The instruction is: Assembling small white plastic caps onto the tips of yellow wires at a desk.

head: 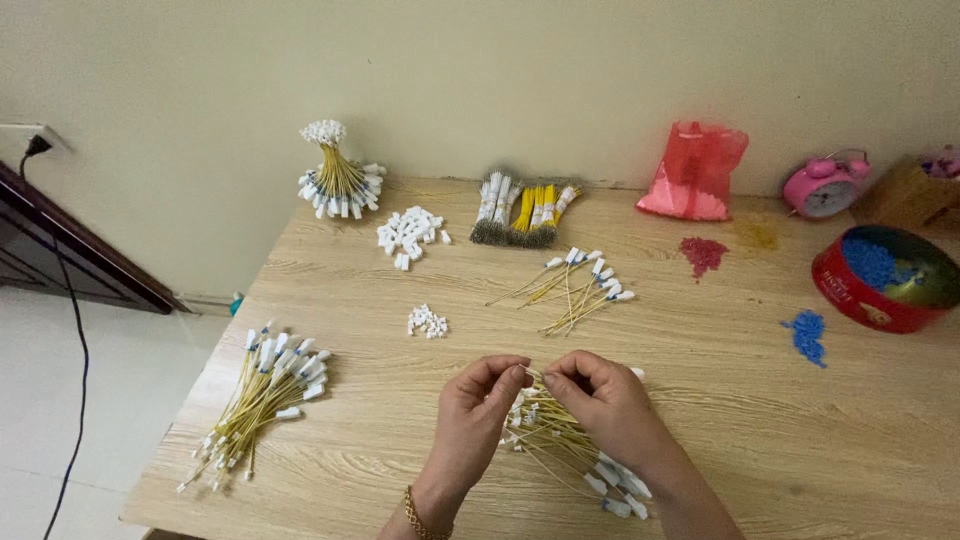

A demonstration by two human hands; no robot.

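Yellow wire bundle (560, 440) at 6 o'clock | left hand (475, 415) pinching a wire end | right hand (605, 400) grasping bundle | wooden table (760, 400)

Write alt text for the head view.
Two hands, left hand and right hand, pinch a small white connector over a pile of yellow wires on a wooden table. More wire bundles, a red tin and a pink alarm clock lie around.

Bare forearms, gold bracelet (425, 517) on left wrist
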